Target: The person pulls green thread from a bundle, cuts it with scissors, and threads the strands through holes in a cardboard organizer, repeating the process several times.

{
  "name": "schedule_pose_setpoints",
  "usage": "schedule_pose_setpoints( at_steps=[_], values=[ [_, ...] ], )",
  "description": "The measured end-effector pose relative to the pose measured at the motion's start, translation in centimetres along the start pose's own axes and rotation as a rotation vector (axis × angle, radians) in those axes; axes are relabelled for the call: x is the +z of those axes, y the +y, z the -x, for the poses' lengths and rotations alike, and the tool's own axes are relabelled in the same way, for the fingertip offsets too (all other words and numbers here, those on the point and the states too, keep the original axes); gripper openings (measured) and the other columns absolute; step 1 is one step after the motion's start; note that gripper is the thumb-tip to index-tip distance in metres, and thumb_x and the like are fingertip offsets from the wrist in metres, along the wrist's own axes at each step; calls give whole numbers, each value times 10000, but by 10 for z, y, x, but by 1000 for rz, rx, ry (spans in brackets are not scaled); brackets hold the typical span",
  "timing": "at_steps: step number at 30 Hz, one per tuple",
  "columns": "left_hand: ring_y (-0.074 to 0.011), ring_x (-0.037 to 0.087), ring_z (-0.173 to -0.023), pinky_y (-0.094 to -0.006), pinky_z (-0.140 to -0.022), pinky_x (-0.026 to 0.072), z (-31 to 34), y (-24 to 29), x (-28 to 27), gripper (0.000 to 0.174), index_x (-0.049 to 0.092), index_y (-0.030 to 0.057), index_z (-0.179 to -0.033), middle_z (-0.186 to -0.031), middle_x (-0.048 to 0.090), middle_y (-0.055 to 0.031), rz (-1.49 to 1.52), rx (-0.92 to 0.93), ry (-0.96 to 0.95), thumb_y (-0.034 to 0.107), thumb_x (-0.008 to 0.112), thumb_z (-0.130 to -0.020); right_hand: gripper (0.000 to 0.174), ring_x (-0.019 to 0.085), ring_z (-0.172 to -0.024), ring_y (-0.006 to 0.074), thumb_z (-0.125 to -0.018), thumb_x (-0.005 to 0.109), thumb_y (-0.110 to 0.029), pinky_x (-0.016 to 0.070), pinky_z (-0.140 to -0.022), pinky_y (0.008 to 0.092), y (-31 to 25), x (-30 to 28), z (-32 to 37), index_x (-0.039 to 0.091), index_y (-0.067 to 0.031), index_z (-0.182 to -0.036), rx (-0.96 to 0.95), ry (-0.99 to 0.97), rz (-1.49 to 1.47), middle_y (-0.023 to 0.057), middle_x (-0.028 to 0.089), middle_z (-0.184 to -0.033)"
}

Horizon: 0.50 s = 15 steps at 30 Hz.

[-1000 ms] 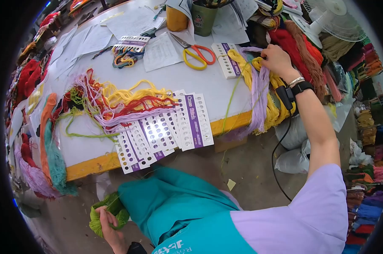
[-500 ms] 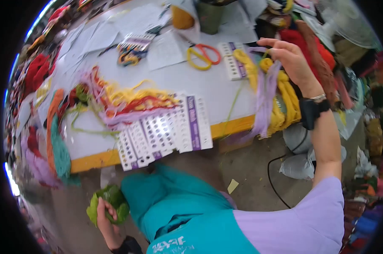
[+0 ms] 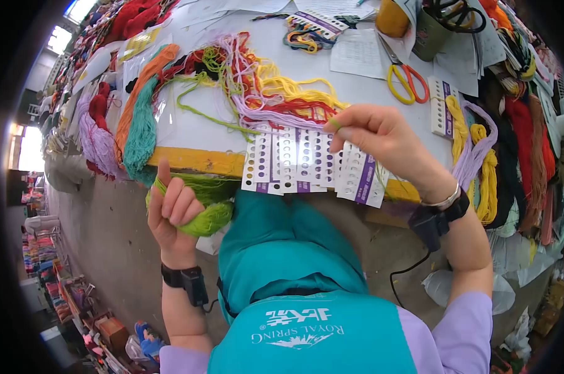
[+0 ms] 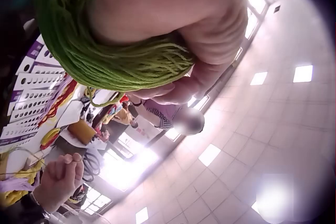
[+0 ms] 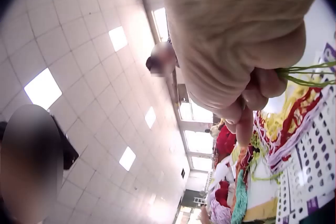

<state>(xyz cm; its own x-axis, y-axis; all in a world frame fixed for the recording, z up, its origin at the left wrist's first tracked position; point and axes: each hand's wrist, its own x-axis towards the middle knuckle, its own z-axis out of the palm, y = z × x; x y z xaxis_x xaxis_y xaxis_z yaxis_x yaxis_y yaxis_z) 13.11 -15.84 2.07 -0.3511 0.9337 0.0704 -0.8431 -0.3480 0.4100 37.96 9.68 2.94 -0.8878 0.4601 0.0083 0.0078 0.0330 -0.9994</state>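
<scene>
A bright green thread skein (image 3: 212,215) hangs in my left hand (image 3: 179,212), beside the table's front edge. Curled fingers hold it, while the index finger points up in the head view. Over the row of white hole-punched thread cards (image 3: 288,156), my right hand (image 3: 384,134) pinches a few green strands (image 5: 307,71) between thumb and fingers. Lilac, red and yellow threads (image 3: 282,100) trail back from those cards across the table. In the left wrist view the green skein (image 4: 121,69) loops under the palm.
Orange-and-yellow-handled scissors (image 3: 408,84) lie toward the back right. Another punched card (image 3: 442,112) sits near lilac and yellow skeins (image 3: 481,149) at the right edge. Orange and teal skeins (image 3: 142,137) drape over the left front edge. A green pot (image 3: 428,37) stands behind.
The head view has swung left. My right hand has left the yellow and lilac skeins and come over the cards with green strands. My left hand has risen to the table edge with the skein.
</scene>
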Motion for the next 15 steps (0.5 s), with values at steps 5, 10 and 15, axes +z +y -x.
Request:
schedule_pose_setpoints(
  at_steps=[5, 10, 15],
  values=[
    [-100, 393, -583, -237, -554, 343, -11, 23, -13, 183, 570, 0, -1047, -675, 394, 4, -20, 70, 65, 141, 459, -1013, 205, 601, -780, 69, -907, 527, -46, 461, -715, 231, 2, 40, -13, 506, 12, -1102, 44, -58, 8, 57, 688, -792],
    [-81, 381, -568, -225, -544, 333, 29, 182, -28, 164, 579, 8, -968, -646, 397, 19, -131, 315, -30, 114, 457, -996, 276, 456, -624, 15, -884, 543, -46, 345, -567, 187, 7, 16, -19, 487, -30, -1153, 180, 55, 111, 28, 686, -770],
    [-59, 367, -562, -219, -536, 323, 65, 271, -7, 143, 577, 36, -973, -645, 393, 26, -340, 582, -5, 124, 465, -989, 343, 443, -623, 13, -884, 542, -56, 345, -573, 186, -4, 18, -31, 463, -36, -1217, 255, 55, 103, 21, 672, -770]
  ],
)
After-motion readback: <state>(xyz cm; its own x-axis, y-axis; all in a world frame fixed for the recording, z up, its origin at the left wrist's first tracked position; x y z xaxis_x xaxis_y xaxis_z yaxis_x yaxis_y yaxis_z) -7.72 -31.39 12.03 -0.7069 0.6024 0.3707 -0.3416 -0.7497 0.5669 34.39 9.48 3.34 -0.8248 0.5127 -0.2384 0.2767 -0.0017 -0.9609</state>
